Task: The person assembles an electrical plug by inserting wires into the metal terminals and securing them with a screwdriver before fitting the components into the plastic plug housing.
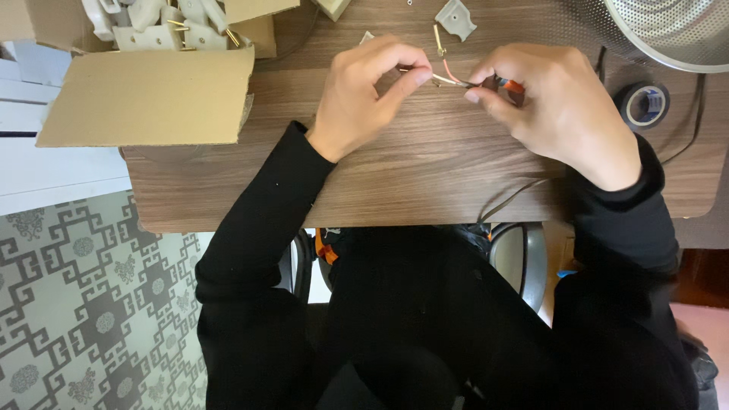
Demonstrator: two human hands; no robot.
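At about ten o'clock an open cardboard box (144, 95) sits on the corner of the wooden counter (425, 167), one flap folded out toward the viewer, with a heap of white plastic plug parts (163, 26) showing inside it. Moving right, the left hand (364, 95) rests just above the counter near eleven o'clock, its thumb and forefinger closed in a pinch on the bare tips of thin wires (448, 76), one white and one pinkish-red, that bridge the short gap between the hands at twelve o'clock. Just beyond that gap lie a small brass pin (439, 39) and a white plug shell piece (456, 19), apart from both hands. The right hand (554, 106), near one o'clock, is curled shut around the cable end the wires come out of, together with something orange (512, 86) that peeks out by the fingers; the fingers hide the rest, so what it is cannot be told. A dark cable (509, 199) trails from under that hand toward the near edge of the counter. Further right, at two o'clock, a roll of black tape (644, 104) lies flat, and a perforated metal bowl (676, 30) fills the far corner. Black sleeves cover both forearms.
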